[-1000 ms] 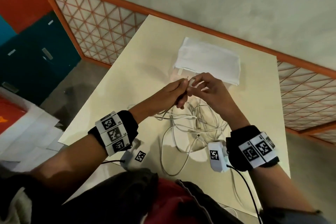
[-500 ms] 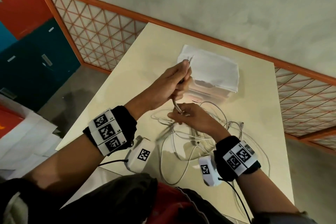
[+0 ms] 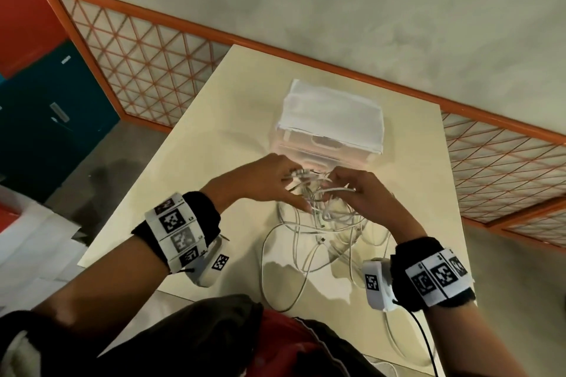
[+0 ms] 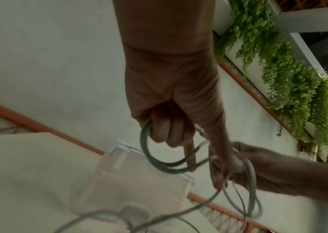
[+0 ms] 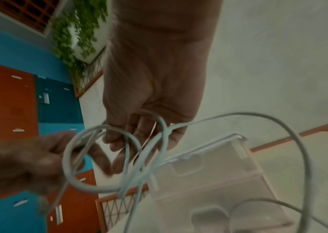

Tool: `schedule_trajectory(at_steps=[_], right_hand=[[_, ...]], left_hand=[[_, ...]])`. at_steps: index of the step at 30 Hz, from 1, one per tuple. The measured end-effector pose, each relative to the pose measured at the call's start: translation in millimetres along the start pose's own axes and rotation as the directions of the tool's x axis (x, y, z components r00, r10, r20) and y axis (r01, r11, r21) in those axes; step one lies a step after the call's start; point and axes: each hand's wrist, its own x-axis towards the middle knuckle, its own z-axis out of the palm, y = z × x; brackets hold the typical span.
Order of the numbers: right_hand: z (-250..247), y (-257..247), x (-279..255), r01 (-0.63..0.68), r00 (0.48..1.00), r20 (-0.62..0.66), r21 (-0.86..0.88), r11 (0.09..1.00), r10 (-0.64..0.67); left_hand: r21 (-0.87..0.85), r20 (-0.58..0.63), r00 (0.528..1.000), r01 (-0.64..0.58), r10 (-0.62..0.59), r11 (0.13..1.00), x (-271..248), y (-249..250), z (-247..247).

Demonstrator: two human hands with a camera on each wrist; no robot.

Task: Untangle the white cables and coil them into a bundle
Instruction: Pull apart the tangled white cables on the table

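Note:
Several white cables lie tangled on the cream table, with loops trailing toward its near edge. Both hands meet just above the tangle, in front of the box. My left hand has its fingers curled round loops of cable, as the left wrist view shows. Facing it, my right hand has its fingers hooked through other loops and holds them lifted. The strands between the two hands cross each other. A plug end shows near the left fingertips.
A clear plastic box with a folded white cloth on top stands at the table's far side, close behind the hands. An orange-framed lattice railing runs behind the table. Teal lockers stand far left.
My left hand has come down from beside the box with its cable end. My right hand has risen from the table with loops. Both now meet over the tangle.

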Motion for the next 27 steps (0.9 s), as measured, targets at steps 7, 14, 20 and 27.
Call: schedule_trajectory(at_steps=[7,14,20,27], right_hand=[[-2,-4,-13,-0.041,0.985,-0.164,0.061,0.997,0.051],[15,37,-36,-0.151,0.967,-0.189,0.103,0.983,0.168],[21,17,-17,-0.118,0.972,-0.175,0.210,0.970,0.156],[26,-10,-9,-0.048,0.986,-0.123,0.428,0.903,0.111]], left_hand=[[-0.097,-0.204,0.968,-0.172,0.149,0.980,6,1,-13],[-0.148,-0.460,0.882,-0.191,0.104,0.970,4,-4,-49],[-0.087,-0.343,0.927,-0.188,0.148,0.978,6,8,-41],[-0.033,-0.359,0.923,-0.158,0.136,0.987,4,5,-38]])
